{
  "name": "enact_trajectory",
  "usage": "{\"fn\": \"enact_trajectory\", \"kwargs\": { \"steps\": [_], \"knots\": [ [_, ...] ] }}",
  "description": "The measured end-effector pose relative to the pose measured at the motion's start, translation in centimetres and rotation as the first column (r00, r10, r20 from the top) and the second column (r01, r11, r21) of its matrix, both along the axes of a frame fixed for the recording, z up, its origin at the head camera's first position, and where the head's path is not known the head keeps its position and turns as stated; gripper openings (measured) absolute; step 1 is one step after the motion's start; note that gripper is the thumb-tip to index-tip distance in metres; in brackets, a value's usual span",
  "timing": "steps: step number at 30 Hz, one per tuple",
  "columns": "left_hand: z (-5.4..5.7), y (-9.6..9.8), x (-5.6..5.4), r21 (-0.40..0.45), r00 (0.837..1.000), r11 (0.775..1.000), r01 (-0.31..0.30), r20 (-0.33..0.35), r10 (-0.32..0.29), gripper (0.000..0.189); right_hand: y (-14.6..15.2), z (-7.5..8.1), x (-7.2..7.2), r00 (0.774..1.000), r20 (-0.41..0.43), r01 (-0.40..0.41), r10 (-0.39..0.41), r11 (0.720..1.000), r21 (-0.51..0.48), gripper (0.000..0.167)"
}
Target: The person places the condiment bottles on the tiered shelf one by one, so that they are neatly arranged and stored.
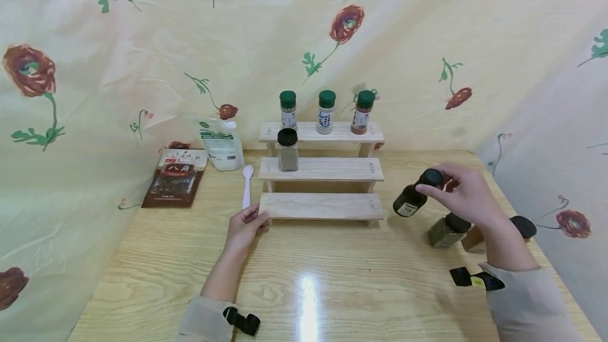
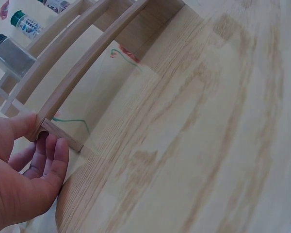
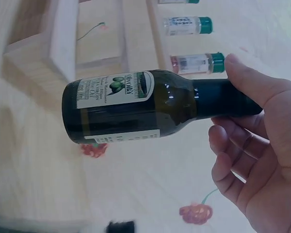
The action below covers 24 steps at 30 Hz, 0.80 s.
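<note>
My right hand (image 1: 470, 194) pinches a small dark olive oil bottle (image 1: 408, 200) by its black cap, holding it tilted just right of the three-tier wooden rack (image 1: 323, 206). In the right wrist view the label on the oil bottle (image 3: 114, 90) shows green olives. My left hand (image 1: 244, 230) grips the front left corner of the rack's lowest step, with the thumb on top and fingers curled underneath. A black-lidded spice jar (image 1: 288, 154) stands on the middle step at left. Three green-capped shakers, one a white-labelled shaker (image 1: 325, 117), line the top step.
Below my right hand stand a jar of green herbs (image 1: 444, 234) and another black-lidded jar (image 1: 474, 240), partly hidden by the forearm. Left of the rack are a white spoon (image 1: 247, 186), a white spouted pouch (image 1: 222, 146) and a brown spice packet (image 1: 176, 181). Floral cloth (image 1: 404, 30) hangs behind.
</note>
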State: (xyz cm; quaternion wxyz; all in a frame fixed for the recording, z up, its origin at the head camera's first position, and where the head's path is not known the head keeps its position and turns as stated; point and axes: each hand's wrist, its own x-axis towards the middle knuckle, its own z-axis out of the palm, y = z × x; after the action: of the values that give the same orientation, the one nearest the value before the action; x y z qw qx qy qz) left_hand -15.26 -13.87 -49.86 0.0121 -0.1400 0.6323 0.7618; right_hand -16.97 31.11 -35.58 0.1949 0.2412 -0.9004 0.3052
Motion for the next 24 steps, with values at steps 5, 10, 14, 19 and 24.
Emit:
{"fn": "enact_trajectory", "kwargs": {
  "steps": [5, 10, 14, 19, 24],
  "knots": [
    [-0.1, -0.1, -0.1, 0.005, 1.0, 1.0, -0.001, -0.004, 0.001, 0.042, -0.8, 1.0, -0.7, 0.999, -0.034, 0.02, -0.02, 0.999, -0.026, 0.026],
    [-0.2, -0.1, -0.1, 0.013, 1.0, 1.0, -0.003, -0.003, 0.003, 0.042, -1.5, 1.6, -1.3, 0.999, -0.035, 0.03, -0.031, 0.999, -0.024, 0.02],
    [-0.2, -0.1, -0.1, 0.018, 1.0, 1.0, -0.001, -0.005, 0.001, 0.042, -2.1, 1.9, -1.7, 0.999, -0.029, 0.019, -0.021, 0.999, -0.039, 0.017],
    [-0.3, -0.1, -0.1, 0.016, 1.0, 1.0, -0.002, -0.003, 0.002, 0.041, -3.0, 2.4, -2.1, 0.999, -0.015, 0.046, -0.047, 0.997, -0.067, 0.016],
    [-0.2, -0.1, 0.0, 0.006, 1.0, 1.0, -0.003, -0.009, 0.003, 0.041, -4.1, 2.8, -2.7, 0.999, -0.034, 0.018, -0.021, 0.995, -0.096, 0.015]
  ]
}}
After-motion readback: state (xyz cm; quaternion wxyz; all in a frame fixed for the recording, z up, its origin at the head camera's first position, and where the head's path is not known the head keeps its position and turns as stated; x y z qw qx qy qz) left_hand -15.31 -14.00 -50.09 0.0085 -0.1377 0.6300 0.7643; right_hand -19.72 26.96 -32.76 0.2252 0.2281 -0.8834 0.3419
